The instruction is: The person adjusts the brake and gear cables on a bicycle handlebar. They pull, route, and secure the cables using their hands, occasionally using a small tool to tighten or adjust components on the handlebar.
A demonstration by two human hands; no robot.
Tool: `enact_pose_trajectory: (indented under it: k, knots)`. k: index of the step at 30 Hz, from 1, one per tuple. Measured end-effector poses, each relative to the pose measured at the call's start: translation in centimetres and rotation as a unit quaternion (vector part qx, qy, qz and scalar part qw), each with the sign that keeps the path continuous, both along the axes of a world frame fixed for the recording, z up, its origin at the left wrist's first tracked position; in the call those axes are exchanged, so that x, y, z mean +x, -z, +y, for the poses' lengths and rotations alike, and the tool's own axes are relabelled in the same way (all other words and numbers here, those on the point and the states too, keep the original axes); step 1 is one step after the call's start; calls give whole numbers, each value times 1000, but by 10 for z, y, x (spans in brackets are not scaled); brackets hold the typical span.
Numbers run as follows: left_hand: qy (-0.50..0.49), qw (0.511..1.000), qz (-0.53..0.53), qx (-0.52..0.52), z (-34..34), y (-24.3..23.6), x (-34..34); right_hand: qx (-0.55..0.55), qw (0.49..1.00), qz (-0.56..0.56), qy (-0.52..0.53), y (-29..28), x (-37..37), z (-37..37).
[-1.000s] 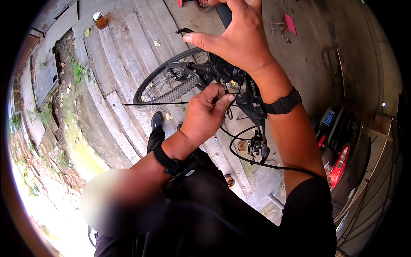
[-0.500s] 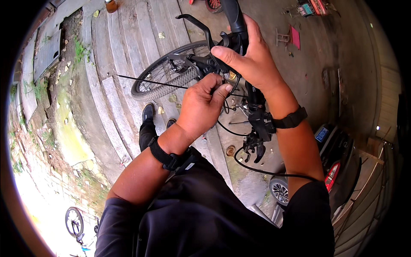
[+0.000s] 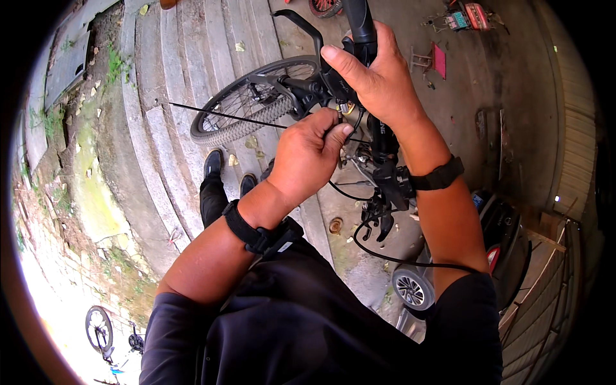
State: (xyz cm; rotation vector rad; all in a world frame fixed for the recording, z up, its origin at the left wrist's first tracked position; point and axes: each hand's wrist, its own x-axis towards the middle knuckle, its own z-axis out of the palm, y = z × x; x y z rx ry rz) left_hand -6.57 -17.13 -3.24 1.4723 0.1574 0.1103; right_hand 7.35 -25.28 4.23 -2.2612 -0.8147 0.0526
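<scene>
The right hand (image 3: 393, 83) is grasping the handlebar (image 3: 383, 138) while the left hand (image 3: 308, 151) is pinching what looks like a cable fitting (image 3: 340, 117) near the brake lever (image 3: 305, 27), seemingly adjusting it, the next move calling for steadiness.

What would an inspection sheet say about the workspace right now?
Surface: worn grey floor in long strips, scattered pale leaves.
Job's things: black bicycle handlebar, curved black brake lever, black knobbly tyre.
Clutter: small pink-topped frame, perhaps a stool; round brown object.
Hands: left hand, fingers pinched together, exact hold hidden; right hand wrapped round the handlebar.
Cables: thin straight black cable showing on both sides of the left hand; thicker black cable looping across the right arm.
Surroundings: dark car; another bicycle, lower left.
</scene>
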Motion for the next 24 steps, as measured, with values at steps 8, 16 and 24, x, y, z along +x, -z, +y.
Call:
enact_pose_trajectory:
  k: [8,16,24]
  knots:
    - [85,996,-1,13,14,-1,2,9,1000,18,-12,4,1,0]
    - [166,985,-4,-41,24,4,13,16,999,23,-20,3,0,1]
    - [119,985,-3,-123,17,4,12,41,998,45,-12,4,3,-2]
